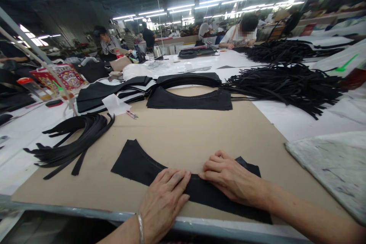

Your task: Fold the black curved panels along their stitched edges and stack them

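A curved black fabric piece (137, 164) lies on the brown board in front of me, its concave edge facing away. My left hand (168, 194), with a bracelet at the wrist, rests flat over the middle of the piece, fingers stretched toward the curved edge. Just to its right, my right hand (225, 175) has its fingers curled in and closed on that same edge. Its fingertips cover the part of the edge they grip. Beyond the right hand, a short dark end of strip (242, 162) sticks up at the piece's right end.
A brown board (183, 133) covers the table. Behind it lie stacked curved black pieces (188, 101), white paper (116, 105) and pink thread snips (132, 114). Black strips (85, 137) lie left, a larger strip pile (286, 84) right, near a stained white slab (331, 167). Co-workers sit beyond.
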A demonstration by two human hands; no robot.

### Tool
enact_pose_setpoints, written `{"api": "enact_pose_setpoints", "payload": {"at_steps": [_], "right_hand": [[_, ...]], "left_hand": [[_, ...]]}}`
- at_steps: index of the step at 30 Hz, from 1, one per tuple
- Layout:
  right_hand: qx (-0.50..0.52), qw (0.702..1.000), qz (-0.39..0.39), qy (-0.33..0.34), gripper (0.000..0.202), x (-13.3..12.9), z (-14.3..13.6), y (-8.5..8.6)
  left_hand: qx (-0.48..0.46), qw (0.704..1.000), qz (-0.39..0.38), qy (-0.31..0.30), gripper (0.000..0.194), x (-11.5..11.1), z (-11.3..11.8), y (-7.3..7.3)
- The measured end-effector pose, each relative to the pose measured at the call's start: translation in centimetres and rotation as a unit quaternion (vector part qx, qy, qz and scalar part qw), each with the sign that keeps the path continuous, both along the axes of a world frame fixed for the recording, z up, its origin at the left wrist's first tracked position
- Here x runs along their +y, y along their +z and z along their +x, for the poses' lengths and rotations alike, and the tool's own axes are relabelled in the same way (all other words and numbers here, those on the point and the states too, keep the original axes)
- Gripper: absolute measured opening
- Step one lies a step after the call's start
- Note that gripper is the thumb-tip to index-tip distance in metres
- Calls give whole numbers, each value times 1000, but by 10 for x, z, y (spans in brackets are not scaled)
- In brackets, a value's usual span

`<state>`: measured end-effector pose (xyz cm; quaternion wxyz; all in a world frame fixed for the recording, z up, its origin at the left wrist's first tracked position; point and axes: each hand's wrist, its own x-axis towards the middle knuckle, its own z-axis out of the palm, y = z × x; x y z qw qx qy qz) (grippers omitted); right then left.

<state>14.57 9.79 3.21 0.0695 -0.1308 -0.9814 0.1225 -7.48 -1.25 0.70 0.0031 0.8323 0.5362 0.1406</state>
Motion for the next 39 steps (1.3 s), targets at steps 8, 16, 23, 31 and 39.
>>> {"api": "enact_pose_setpoints", "payload": {"at_steps": [8, 16, 23, 31, 39], "right_hand": [[1, 991, -111, -72, 20, -12, -16, 12], [-8, 980, -153, -124, 12, -20, -17, 4], [19, 979, -177, -98, 8, -18, -5, 1], [7, 992, -116, -58, 18, -20, 11, -2], [-5, 992, -113, -49, 11, -16, 21, 1]], "left_hand": [[-25, 999, -26, -31, 34, 8, -38, 22], [-157, 979, -132, 21, 32, 15, 17, 26], [-151, 981, -122, -19, 30, 17, 19, 20], [-98, 992, -45, -69, 41, 3, 18, 3], [-74, 994, -56, -55, 44, 4, 21, 5]]}}
